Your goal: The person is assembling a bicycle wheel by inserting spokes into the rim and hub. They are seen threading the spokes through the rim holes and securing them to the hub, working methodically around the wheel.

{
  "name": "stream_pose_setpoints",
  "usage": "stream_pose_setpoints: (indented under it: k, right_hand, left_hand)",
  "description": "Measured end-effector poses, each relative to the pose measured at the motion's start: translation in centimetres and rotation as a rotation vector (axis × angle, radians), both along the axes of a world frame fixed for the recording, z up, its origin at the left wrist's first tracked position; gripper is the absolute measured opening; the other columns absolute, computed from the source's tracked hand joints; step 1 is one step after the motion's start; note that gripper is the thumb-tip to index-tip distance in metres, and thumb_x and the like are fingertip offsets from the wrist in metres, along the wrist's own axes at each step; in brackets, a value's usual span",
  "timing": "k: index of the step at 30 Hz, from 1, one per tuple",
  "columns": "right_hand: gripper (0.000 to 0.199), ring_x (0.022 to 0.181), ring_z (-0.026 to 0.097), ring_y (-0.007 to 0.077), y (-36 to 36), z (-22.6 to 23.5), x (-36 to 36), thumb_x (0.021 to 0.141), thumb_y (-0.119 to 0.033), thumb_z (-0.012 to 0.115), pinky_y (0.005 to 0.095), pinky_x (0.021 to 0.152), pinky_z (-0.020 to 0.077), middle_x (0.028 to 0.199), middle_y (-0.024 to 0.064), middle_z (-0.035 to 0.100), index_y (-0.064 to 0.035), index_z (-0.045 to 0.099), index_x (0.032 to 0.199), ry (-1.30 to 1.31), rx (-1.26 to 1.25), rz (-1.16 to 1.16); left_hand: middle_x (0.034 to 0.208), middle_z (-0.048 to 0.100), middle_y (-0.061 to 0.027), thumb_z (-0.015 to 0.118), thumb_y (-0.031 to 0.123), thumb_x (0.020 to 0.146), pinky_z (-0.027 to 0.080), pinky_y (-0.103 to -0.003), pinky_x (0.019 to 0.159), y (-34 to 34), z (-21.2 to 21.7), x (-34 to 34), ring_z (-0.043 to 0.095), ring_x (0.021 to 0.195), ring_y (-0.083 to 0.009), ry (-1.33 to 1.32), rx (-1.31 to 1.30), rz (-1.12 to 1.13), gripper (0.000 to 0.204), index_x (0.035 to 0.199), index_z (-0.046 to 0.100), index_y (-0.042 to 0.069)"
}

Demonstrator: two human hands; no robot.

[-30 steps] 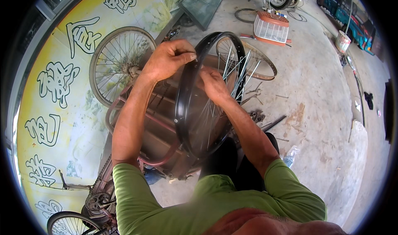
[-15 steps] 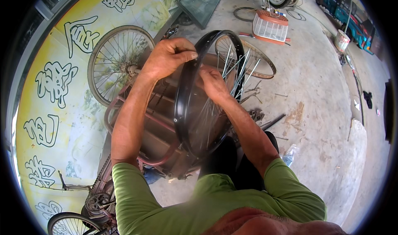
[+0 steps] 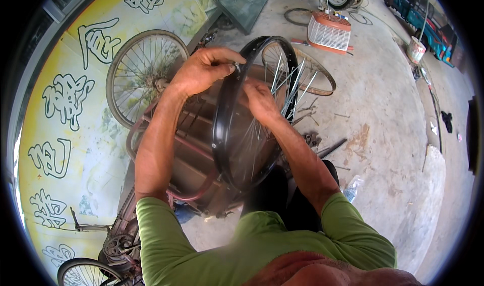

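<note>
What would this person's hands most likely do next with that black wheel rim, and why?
Probably turn the small metal piece further onto a spoke end. The left hand pinches it against the outer edge of the black rim, while the right hand sits inside among the loose spokes, seemingly steadying one. Several spokes fan out unevenly, so the lacing looks unfinished.

Viewpoint: head-worn fisheye, looking steeply down over the person's chest.
Facing: forward and downward — concrete floor (image 3: 388, 109) ahead, yellow painted wall (image 3: 60, 134) at picture-left.
Nearness: close — the black wheel rim (image 3: 222, 134) fills the centre.
Distortion: straight edges bend toward the dark round rim.
Shared scene: single view only.
</note>
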State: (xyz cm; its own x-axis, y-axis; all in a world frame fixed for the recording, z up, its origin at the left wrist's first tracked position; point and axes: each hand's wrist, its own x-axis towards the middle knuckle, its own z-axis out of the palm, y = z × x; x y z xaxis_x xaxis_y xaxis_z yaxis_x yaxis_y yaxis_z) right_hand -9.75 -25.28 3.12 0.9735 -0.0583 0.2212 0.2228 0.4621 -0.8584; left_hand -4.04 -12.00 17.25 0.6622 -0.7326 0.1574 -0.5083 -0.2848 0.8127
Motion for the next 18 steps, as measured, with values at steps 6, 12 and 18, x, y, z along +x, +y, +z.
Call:
stream_pose_setpoints:
  k: [6,12,18]
  right_hand:
    - [0.043,0.064,0.046,0.0094,-0.1,0.0,0.0,0.103,-0.040,0.047,0.0263,0.060,0.0393,0.072,-0.0005,0.054,-0.0042,0.057,0.081,-0.009,0.019,0.001]
    - [0.042,0.064,0.048,0.0094,0.0,0.2,-0.2,0.103,-0.039,0.047,0.0260,0.060,0.0399,0.073,0.0000,0.055,-0.0036,0.058,0.083,0.008,0.017,0.005]
    - [0.041,0.065,0.049,0.0091,0.0,-0.7,0.4,0.103,-0.038,0.046,0.0254,0.060,0.0403,0.072,-0.0005,0.054,-0.0031,0.059,0.087,-0.004,0.002,-0.018]
  left_hand:
    - [0.089,0.071,-0.0057,0.064,0.004,0.091,0.054,-0.026,0.075,-0.2,-0.3,-0.2,0.065,0.082,-0.0116,-0.060,0.073,0.104,0.023,0.114,0.067,0.001]
    - [0.076,0.066,-0.0003,0.069,0.009,0.089,0.050,-0.026,0.071,0.0,-1.0,-0.4,0.060,0.074,-0.0084,-0.080,-0.050,0.084,0.014,0.102,0.069,0.004]
    - [0.105,0.065,-0.0056,0.065,0.003,0.091,0.052,-0.027,0.083,-0.3,-1.0,-0.3,0.063,0.094,-0.0125,-0.189,0.073,0.138,0.021,0.111,0.068,0.002]
